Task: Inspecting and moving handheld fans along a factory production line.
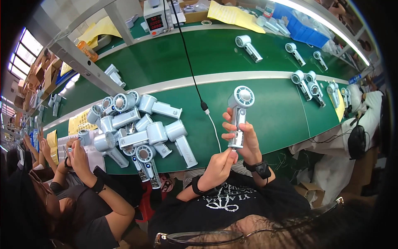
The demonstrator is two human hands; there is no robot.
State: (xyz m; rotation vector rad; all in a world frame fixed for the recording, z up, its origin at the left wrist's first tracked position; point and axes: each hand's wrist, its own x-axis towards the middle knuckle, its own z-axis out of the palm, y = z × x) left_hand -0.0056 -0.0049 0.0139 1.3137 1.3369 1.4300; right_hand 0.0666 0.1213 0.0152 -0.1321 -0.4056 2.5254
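A light blue handheld fan [237, 124] stands upright in my right hand [250, 143], its round head at the top and its shiny handle front showing. My right fingers wrap round the handle. My left hand [217, 168] is closed in a pinch at the fan's lower end. A white cable [213, 124] runs from a black connector [203, 106] down toward my left fingers; its plug is hidden there. To the left lies a heap of light blue fans [155, 133], piled at several angles on the green table [265, 124].
Several fans stand or lie on the belt [166, 58] beyond a metal rail and at the table's right. A power supply [157, 18] and blue bin [304, 29] are at the back. A co-worker's hands [78, 157] work at the left over paper sheets. A black cord [186, 54] hangs down.
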